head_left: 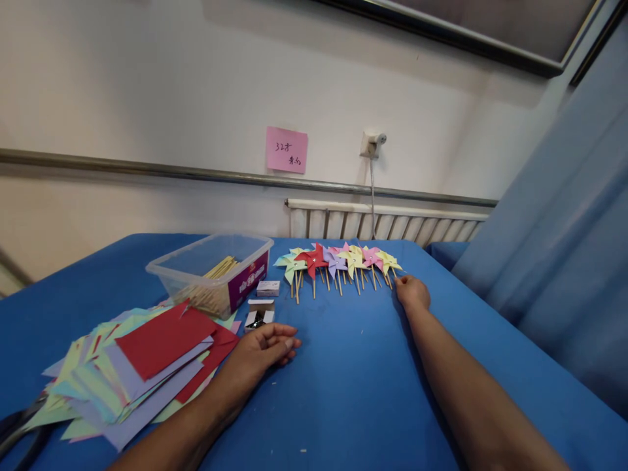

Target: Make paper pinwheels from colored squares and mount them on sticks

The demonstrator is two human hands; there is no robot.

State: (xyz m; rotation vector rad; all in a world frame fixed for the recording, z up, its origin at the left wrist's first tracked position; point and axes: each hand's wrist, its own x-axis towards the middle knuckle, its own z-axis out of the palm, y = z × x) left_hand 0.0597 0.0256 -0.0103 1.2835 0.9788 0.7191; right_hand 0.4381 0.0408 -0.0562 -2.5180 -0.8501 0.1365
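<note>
A yellow paper pinwheel [387, 260] was pinched by the right hand [413, 294]; the left hand [267, 348] was found half-open, empty, beside a white cardboard box [261, 310].

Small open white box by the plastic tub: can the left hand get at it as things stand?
Probably yes: the left hand is close in front of the small open white box, and nothing visible stands between them or covers its open top.
</note>
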